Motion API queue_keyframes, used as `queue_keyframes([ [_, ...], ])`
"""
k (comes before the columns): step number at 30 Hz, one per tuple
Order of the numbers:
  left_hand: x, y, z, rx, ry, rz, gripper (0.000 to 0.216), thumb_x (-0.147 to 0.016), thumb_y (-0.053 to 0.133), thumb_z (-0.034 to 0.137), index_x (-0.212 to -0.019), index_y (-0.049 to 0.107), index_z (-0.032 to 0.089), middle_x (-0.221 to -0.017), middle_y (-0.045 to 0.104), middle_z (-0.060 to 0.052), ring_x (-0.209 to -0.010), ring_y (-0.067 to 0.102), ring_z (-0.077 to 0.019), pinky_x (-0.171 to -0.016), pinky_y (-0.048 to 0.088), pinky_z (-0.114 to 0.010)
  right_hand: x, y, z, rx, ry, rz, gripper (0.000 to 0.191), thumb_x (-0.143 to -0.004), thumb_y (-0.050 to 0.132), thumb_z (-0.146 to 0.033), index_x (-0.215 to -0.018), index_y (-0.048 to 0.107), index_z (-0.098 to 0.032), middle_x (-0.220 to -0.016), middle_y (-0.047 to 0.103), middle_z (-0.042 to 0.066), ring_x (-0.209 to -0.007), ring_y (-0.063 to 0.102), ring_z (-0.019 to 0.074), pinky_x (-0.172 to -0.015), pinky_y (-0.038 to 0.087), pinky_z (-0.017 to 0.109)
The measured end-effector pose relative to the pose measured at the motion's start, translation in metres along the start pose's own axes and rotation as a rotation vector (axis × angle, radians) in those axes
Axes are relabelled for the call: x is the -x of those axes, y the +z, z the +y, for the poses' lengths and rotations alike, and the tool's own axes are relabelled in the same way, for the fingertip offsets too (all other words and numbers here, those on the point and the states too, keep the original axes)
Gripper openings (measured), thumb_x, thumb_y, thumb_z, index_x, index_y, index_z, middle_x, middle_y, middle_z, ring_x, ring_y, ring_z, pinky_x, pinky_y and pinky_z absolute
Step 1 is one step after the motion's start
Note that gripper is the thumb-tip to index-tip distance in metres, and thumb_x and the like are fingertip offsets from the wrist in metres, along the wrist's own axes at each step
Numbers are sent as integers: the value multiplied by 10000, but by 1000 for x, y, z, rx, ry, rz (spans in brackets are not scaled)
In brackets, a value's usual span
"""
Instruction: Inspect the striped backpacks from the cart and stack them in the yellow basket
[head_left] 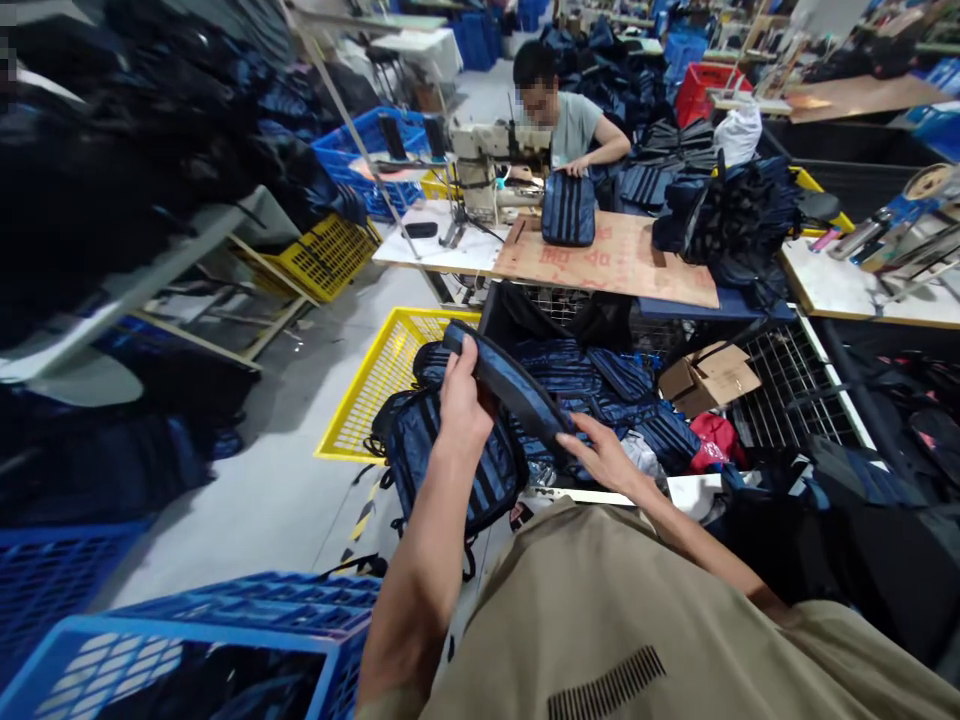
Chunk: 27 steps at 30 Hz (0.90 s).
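Note:
Between my two hands a dark blue and black striped fabric bag piece is held up at a slant, its narrow edge towards me. My left hand grips its upper left end, thumb on top. At the lower right end, my right hand pinches the edge with thumb and fingers. Just below my left forearm a blue striped backpack stands against a yellow crate. Behind the held piece lies a heap of similar blue striped pieces in a wire bin.
Across the bin, a co-worker holds a striped bag panel at a sewing machine on a table. A cardboard box and a red bundle lie in the bin. A blue crate stands at lower left.

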<state>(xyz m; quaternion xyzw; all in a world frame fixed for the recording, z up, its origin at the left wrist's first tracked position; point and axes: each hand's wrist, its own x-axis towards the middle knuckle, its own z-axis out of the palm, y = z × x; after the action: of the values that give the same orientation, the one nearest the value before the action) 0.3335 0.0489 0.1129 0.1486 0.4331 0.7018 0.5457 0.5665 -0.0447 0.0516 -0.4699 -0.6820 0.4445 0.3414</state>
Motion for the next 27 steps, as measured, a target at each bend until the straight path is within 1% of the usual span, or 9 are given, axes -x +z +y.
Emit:
queue_keyframes([
  [3, -12, 2, 9, 33, -8, -26, 322, -941, 865, 443, -1092, 706, 207, -987, 758, 2, -786, 710, -105, -769, 607, -221, -20, -7, -13, 87, -86, 167, 488, -1100, 513, -642, -873, 660, -237, -888, 664, 32, -850, 602, 208, -876, 495, 340],
  [6, -7, 1, 8, -4, 36, -147, 352, -961, 827, 480, -1175, 704, 229, -1168, 739, -51, -951, 758, -159, -779, 631, -243, -41, -19, -26, 96, -112, 265, 533, -1097, 522, -632, -741, 479, -238, -761, 499, -19, -735, 473, 163, -761, 406, 306],
  [8, 8, -3, -3, -104, 75, -166, 411, -930, 841, 522, -1210, 697, 257, -1214, 701, -56, -1000, 768, -191, -750, 642, -259, -52, -26, -31, 56, -72, 301, 552, -1093, 530, -637, -726, 416, -240, -727, 397, -40, -697, 396, 146, -691, 347, 296],
  [10, 27, -9, -22, -243, 67, -176, 447, -906, 840, 581, -1176, 700, 253, -1173, 677, -51, -943, 763, -191, -711, 643, -271, -63, -31, -31, 9, -36, 316, 551, -1085, 537, -646, -732, 417, -241, -721, 349, -49, -687, 355, 139, -652, 305, 293],
  [14, 69, -22, -69, -467, -129, -348, 558, -920, 741, 730, -1114, 739, 207, -1076, 697, -77, -853, 729, -193, -710, 634, -310, -83, -33, -24, -26, -30, 361, 555, -1069, 540, -668, -737, 410, -243, -724, 329, -53, -697, 338, 137, -646, 284, 289],
  [17, 90, -28, -93, -538, -253, -492, 559, -934, 705, 754, -1077, 747, 216, -1016, 726, -69, -865, 707, -204, -757, 610, -316, -101, -35, -17, -24, -19, 403, 560, -1064, 536, -674, -734, 384, -247, -726, 315, -53, -706, 329, 138, -649, 276, 287],
  [21, 109, -34, -103, -628, -284, -611, 501, -901, 773, 705, -983, 724, 213, -926, 716, -30, -877, 673, -212, -784, 571, -309, -124, -41, -2, -18, 3, 472, 567, -1063, 538, -662, -723, 336, -256, -721, 286, -55, -705, 296, 138, -645, 248, 288],
  [24, 122, -35, -102, -606, -370, -701, 486, -914, 788, 655, -1044, 745, 189, -976, 747, -62, -911, 675, -224, -823, 551, -320, -138, -48, 11, 2, 33, 506, 556, -1067, 524, -661, -730, 347, -257, -723, 296, -57, -714, 300, 137, -652, 250, 282],
  [27, 134, -37, -102, -585, -432, -703, 496, -908, 804, 644, -1070, 750, 178, -995, 760, -82, -910, 676, -233, -810, 537, -323, -145, -54, 22, 25, 55, 536, 550, -1064, 511, -655, -723, 343, -257, -720, 300, -60, -710, 311, 133, -651, 246, 281],
])
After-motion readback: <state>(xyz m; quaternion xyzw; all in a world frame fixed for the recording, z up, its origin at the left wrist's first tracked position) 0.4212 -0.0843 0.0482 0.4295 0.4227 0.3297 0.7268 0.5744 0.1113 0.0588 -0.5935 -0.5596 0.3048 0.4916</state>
